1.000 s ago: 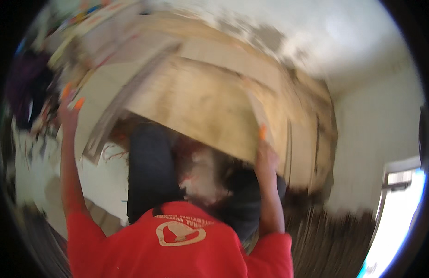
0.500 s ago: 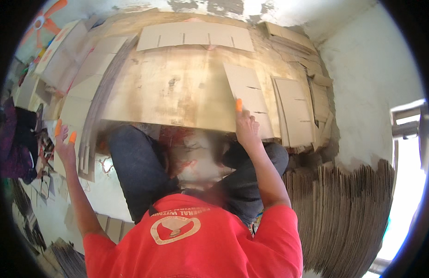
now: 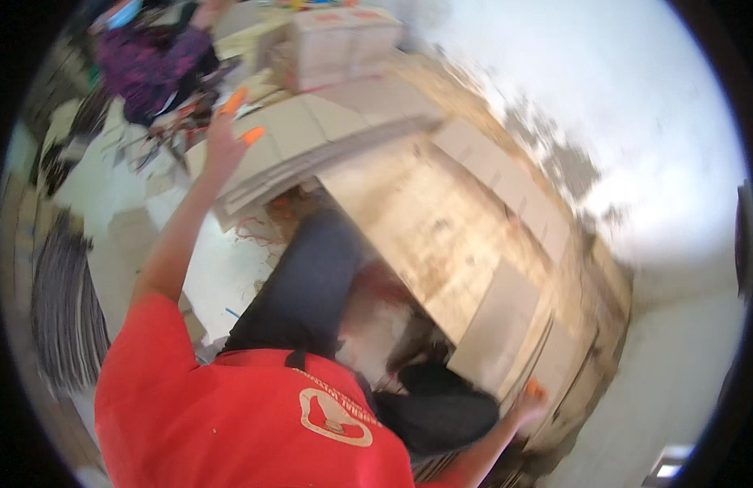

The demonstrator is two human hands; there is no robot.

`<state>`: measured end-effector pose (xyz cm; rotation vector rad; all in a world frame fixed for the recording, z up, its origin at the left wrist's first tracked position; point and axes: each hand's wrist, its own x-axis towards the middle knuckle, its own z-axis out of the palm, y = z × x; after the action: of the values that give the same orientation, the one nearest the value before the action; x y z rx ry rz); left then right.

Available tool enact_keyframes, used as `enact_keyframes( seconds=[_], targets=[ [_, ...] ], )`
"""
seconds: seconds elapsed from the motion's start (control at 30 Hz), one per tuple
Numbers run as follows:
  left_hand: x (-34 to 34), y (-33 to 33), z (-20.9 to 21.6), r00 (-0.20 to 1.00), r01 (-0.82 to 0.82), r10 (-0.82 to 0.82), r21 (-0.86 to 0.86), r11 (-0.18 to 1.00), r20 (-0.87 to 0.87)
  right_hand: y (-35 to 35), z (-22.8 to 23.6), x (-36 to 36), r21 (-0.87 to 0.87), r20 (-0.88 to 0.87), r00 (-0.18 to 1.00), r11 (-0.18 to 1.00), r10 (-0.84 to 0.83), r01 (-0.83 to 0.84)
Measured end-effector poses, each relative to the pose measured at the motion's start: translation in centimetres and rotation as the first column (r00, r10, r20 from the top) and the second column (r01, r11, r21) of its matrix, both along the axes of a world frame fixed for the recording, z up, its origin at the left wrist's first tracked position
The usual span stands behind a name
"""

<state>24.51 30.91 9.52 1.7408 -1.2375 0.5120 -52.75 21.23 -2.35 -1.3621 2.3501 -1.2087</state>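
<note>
My left hand [image 3: 222,153] is stretched out over the near end of a stack of long cardboard strips [image 3: 307,130] on the left. Orange covers sit on its thumb and a finger, which stand apart with nothing between them. At the lower right, my right hand [image 3: 528,404] is by a small pile of cardboard sheets [image 3: 553,370]; motion blurs its fingers, and one orange tip shows. A single cardboard piece [image 3: 497,325] lies on the wooden board [image 3: 393,215] beside that pile. Another slotted cardboard strip [image 3: 507,180] rests along the board's far edge.
A cardboard box [image 3: 344,49] stands beyond the left stack. At the upper left another person in dark purple clothing [image 3: 145,73] is close by. Bundled cardboard [image 3: 63,301] stands on the floor at far left. A pale wall [image 3: 669,187] bounds the right side.
The view has swung toward the left. My right hand has left the single cardboard piece on the board and is now by the pile to its right. My left hand has reached over the left stack.
</note>
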Motion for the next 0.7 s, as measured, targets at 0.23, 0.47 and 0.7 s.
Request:
enact_keyframes(
  seconds=[0.23, 0.47, 0.7],
  targets=[
    [4.1, 0.3, 4.7, 0.859, -0.438, 0.438, -0.064, 0.897, 0.263, 1.3, -1.6, 0.2, -0.06, 0.452, 0.889, 0.992, -0.076, 0.115],
    [8.6, -2.5, 7.3, 0.835, -0.419, 0.414, -0.069, 0.905, 0.363, 0.6, -0.5, 1.3, 0.042, 0.502, 0.858, 0.994, -0.11, 0.103],
    [12.4, -6.9, 6.5, 0.809, -0.374, 0.247, 0.142, 0.917, 0.533, 0.8, -3.1, -1.1, 0.017, 0.532, 0.799, 0.947, -0.28, 0.321]
  ],
)
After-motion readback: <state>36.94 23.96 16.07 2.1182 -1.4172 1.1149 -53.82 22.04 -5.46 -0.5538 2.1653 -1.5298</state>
